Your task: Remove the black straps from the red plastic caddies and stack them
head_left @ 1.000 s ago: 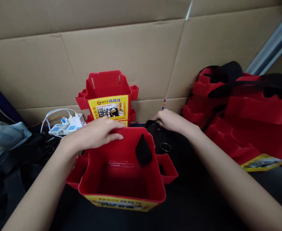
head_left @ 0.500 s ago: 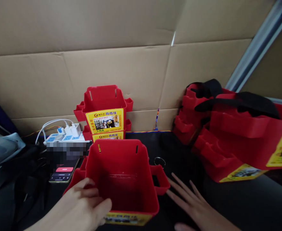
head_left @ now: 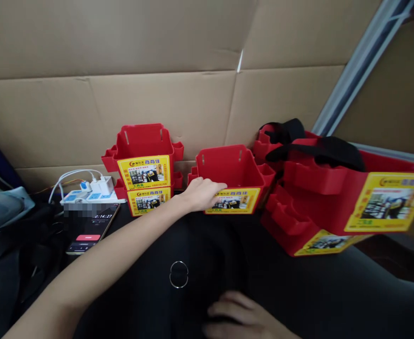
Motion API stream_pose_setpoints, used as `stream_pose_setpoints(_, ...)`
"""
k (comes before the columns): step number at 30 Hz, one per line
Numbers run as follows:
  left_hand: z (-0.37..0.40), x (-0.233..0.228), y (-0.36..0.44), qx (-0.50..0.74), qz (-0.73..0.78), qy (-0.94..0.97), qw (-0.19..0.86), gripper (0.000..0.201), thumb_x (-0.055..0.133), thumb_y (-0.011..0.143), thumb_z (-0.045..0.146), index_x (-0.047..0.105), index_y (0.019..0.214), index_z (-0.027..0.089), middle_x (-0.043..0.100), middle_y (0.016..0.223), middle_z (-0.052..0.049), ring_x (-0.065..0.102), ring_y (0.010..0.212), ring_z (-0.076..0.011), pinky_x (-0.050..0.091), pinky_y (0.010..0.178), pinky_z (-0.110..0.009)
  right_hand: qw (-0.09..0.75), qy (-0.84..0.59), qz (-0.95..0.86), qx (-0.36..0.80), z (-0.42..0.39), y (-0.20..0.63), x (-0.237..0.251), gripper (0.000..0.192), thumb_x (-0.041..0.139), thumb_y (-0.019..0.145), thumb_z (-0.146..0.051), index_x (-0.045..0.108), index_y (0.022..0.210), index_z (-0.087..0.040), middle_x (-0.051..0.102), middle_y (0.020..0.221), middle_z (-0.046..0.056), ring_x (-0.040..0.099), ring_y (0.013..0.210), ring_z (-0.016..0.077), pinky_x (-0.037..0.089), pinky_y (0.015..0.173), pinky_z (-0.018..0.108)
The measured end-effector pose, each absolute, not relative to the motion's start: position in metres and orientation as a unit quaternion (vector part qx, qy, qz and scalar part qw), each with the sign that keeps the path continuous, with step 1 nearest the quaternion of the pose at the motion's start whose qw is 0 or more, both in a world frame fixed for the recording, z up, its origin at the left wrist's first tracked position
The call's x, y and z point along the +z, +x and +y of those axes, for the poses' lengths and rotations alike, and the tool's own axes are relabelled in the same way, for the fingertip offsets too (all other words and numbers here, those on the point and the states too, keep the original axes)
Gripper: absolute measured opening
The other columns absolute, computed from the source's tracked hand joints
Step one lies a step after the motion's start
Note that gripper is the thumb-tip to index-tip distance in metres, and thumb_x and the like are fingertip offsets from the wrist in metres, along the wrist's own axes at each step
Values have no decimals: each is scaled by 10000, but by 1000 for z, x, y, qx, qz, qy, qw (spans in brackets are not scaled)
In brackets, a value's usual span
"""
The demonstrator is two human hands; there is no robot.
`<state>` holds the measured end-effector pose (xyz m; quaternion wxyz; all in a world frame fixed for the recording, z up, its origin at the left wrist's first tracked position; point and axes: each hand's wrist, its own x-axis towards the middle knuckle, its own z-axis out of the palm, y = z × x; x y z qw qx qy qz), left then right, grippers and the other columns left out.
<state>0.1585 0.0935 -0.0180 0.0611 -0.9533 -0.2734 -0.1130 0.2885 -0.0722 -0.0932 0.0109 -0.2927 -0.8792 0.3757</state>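
My left hand (head_left: 202, 194) reaches far forward and grips the near rim of a red plastic bin (head_left: 232, 170) with a yellow label, which stands against the cardboard wall. Left of it stands a stack of two like bins (head_left: 143, 165). My right hand (head_left: 244, 316) rests low on the black surface at the bottom edge, fingers loosely curled, holding nothing. A metal ring (head_left: 179, 274) lies on the black surface between my arms.
A pile of red bins with black straps (head_left: 328, 188) lies tipped at the right. A phone (head_left: 93, 228) and a white power strip (head_left: 86, 193) sit at the left. A cardboard wall (head_left: 178, 80) closes the back. Dark bags lie at far left.
The red bin moved from right in front of me to the back by the cardboard wall, carried by my left hand. My right hand drew back to the bottom edge.
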Motion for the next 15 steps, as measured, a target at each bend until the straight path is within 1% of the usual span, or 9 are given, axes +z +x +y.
stream_pose_setpoints(2, 109, -22, 167, -104, -278, -953, 56, 349, 492, 836, 275, 511, 1168, 168, 638, 1048, -129, 604, 957, -262, 450, 777, -364, 61, -418, -877, 229, -69, 300, -106, 489, 509, 799, -426, 364, 1246, -562, 273, 1437, -96, 140, 1361, 245, -20, 1087, 504)
stream_pose_setpoints(3, 115, -24, 169, -100, -280, -953, 53, 348, 502, 831, 279, 516, 1162, 172, 634, 1064, -126, 599, 976, -262, 453, 781, -356, 96, -475, -859, 165, -65, 306, -112, 511, 547, 776, -453, 400, 1262, -505, 197, 1474, -49, 61, 1368, 282, -60, 1057, 563)
stream_pose_setpoints(5, 123, -24, 169, -95, -283, -953, 48, 345, 514, 825, 295, 525, 1150, 181, 625, 1091, -117, 591, 998, -256, 460, 776, -340, 134, -541, -822, 117, -55, 313, -121, 641, 620, 710, -500, 412, 1308, -395, 92, 1503, 39, -32, 1360, 325, -46, 1027, 623)
stream_pose_setpoints(6, 126, -25, 168, -93, -285, -953, 46, 348, 516, 823, 309, 525, 1148, 186, 620, 1103, -114, 589, 1001, -255, 464, 768, -337, 135, -547, -816, 129, -50, 313, -124, 678, 641, 691, -504, 417, 1315, -365, 93, 1504, 68, -28, 1360, 331, -16, 1026, 632)
stream_pose_setpoints(8, 129, -27, 163, -88, -287, -953, 44, 358, 528, 812, 329, 527, 1144, 194, 621, 1098, -109, 590, 996, -259, 469, 755, -340, 124, -521, -825, 180, -43, 310, -125, 568, 634, 721, -438, 496, 1263, -344, 196, 1486, 80, 44, 1366, 318, 25, 1032, 631)
stream_pose_setpoints(10, 131, -30, 157, -82, -289, -953, 45, 353, 554, 794, 322, 539, 1124, 198, 637, 1049, -106, 597, 977, -264, 466, 761, -347, 120, -462, -847, 234, -40, 300, -125, 353, 578, 773, -301, 605, 1125, -318, 391, 1401, 59, 152, 1363, 272, 17, 1054, 602)
stream_pose_setpoints(11, 131, -33, 154, -81, -291, -952, 46, 345, 565, 787, 308, 545, 1113, 197, 645, 1020, -106, 601, 966, -264, 462, 770, -349, 122, -430, -857, 257, -39, 295, -125, 293, 546, 781, -232, 634, 1053, -294, 481, 1330, 49, 205, 1353, 243, 9, 1069, 576)
stream_pose_setpoints(13, 132, -37, 150, -83, -293, -951, 47, 326, 575, 784, 273, 550, 1098, 189, 653, 976, -109, 608, 947, -259, 451, 796, -352, 137, -382, -866, 291, -40, 285, -126, 269, 497, 759, -133, 639, 955, -250, 593, 1186, 44, 296, 1322, 200, 15, 1096, 524)
stream_pose_setpoints(15, 134, -40, 150, -93, -295, -950, 48, 319, 565, 794, 242, 539, 1105, 174, 652, 963, -114, 607, 947, -252, 435, 833, -361, 156, -357, -868, 309, -42, 278, -128, 281, 467, 734, -88, 625, 920, -228, 636, 1088, 45, 359, 1289, 179, 45, 1110, 490)
